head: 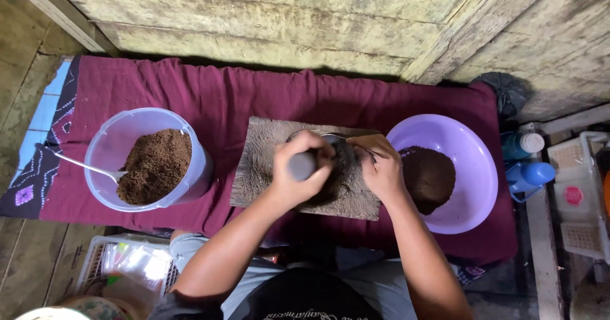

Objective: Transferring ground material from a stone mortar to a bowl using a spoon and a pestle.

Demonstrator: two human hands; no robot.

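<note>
My left hand is closed around a grey pestle-like handle, pressed down over a dark mass on a worn wooden board. My right hand rests beside it, fingers curled on the rim of a small metal ring or mould that sits on the board. A clear plastic tub on the left holds brown powder and a metal spoon. The purple basin on the right contains a heap of darker brown powder.
Everything sits on a maroon cloth against a weathered plank wall. Blue bottles and white plastic crates stand at the right. A white basket with packets lies by my left knee.
</note>
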